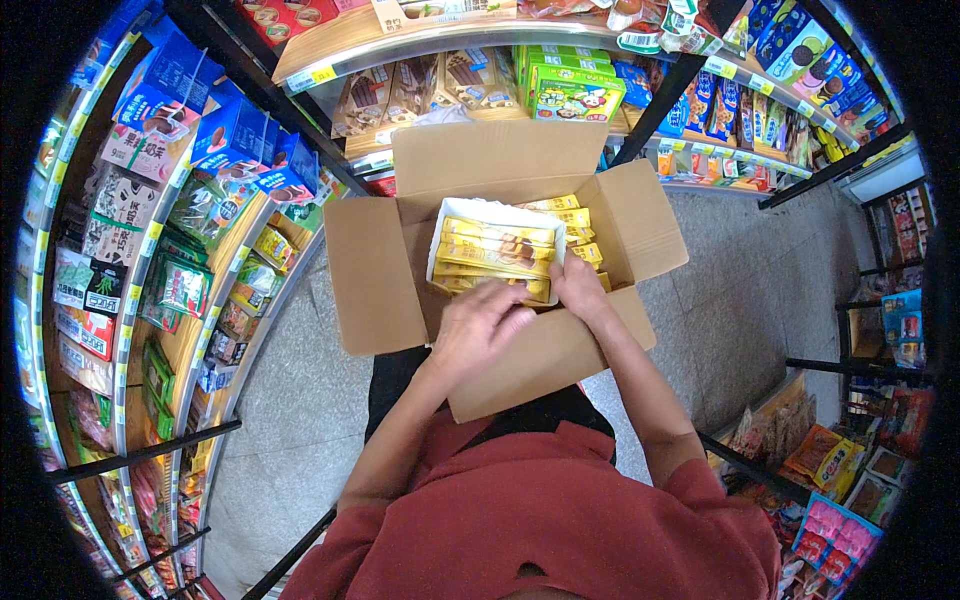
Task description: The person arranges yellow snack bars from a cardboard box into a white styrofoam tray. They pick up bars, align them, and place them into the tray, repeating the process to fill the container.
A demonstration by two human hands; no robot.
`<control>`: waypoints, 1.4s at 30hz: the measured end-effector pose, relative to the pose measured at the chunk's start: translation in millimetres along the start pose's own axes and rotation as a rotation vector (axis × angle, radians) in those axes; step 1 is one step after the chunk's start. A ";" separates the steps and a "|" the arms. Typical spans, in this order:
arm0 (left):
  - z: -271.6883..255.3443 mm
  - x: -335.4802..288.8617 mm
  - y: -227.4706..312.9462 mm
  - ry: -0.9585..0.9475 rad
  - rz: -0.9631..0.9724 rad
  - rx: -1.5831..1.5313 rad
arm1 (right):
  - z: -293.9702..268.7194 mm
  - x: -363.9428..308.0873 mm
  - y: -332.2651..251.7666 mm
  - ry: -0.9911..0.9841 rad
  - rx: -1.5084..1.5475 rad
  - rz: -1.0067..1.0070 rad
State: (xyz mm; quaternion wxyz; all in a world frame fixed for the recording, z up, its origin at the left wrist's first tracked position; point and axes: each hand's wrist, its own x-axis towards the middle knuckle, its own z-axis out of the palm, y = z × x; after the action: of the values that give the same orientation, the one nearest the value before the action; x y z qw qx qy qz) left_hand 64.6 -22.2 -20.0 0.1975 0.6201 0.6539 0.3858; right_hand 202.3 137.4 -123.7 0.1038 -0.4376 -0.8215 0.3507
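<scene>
An opened cardboard box (pixel 500 160) with its flaps folded out is in front of me. Inside its left part sits a white tray (pixel 437 245), tilted and filled with yellow snack packets (pixel 500 243). My right hand (pixel 580 287) is closed on the tray's near right corner, its fingertips partly hidden. Over the tray's near edge lies my left hand (pixel 482 322), thumb apart from the fingers, which reach across the lowest packets. More yellow packets (pixel 575 220) lie loose in the box, right of the tray.
Shelves of packaged snacks curve along the left, with blue boxes (pixel 235 135) nearest. Beyond the box, another shelf (pixel 420 45) bears green boxes (pixel 575 95) and brown packs. Black metal posts and rails (pixel 660 105) stand around. Grey floor (pixel 720 280) shows on both sides; more goods (pixel 825 460) sit lower right.
</scene>
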 end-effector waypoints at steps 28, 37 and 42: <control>5.8 -14.8 -5.6 -0.403 -0.088 0.311 | -235.6 34.2 -101.5 0.180 0.561 0.101; 7.2 -17.4 -24.1 -0.430 -0.081 0.259 | -201.0 97.4 -188.0 0.037 0.322 -0.096; -8.0 -20.7 -4.0 -0.586 -0.184 0.341 | -161.8 105.9 -194.0 -0.074 0.376 -0.104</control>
State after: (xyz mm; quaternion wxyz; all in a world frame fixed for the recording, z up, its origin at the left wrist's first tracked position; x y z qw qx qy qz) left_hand 59.2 -44.0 -22.6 0.3044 0.6671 0.6775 0.0573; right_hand 91.2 227.7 109.8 0.1713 -0.3543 -0.7662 0.5081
